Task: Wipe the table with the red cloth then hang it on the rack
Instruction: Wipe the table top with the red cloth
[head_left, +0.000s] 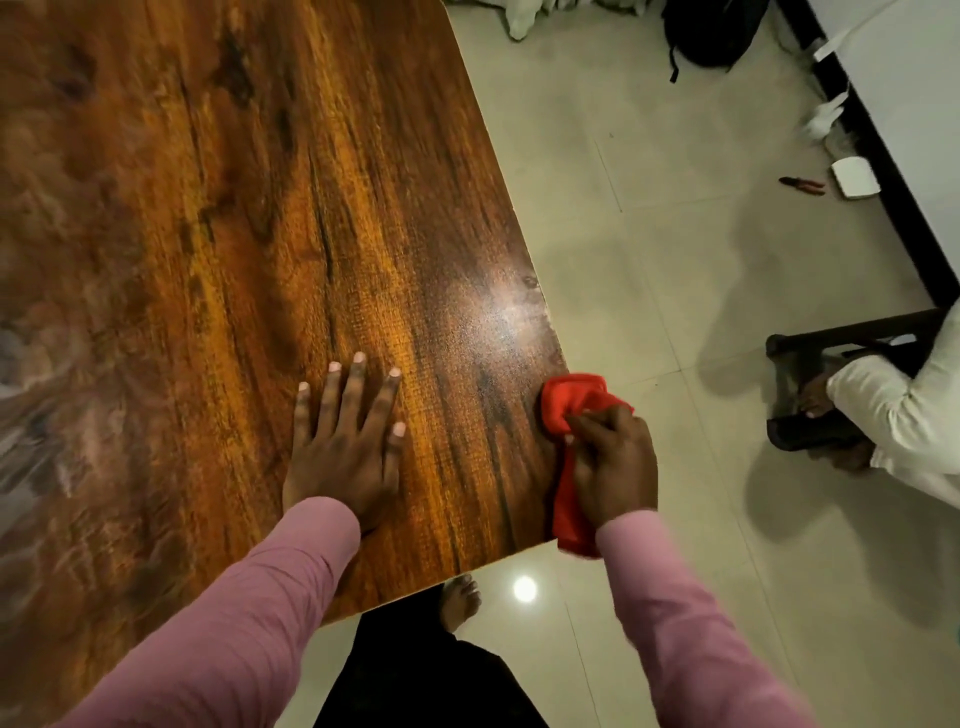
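While the wooden table (218, 249) fills the view from nine to twelve o'clock, the left hand (345, 447) lies flat (fingers spread) near six, and the right hand (613, 467) bunches the red cloth (571, 405) at its four o'clock corner.

The right hand (613, 462) hides the red cloth's (571, 405) middle; the table (208, 208) runs off frame leftward.
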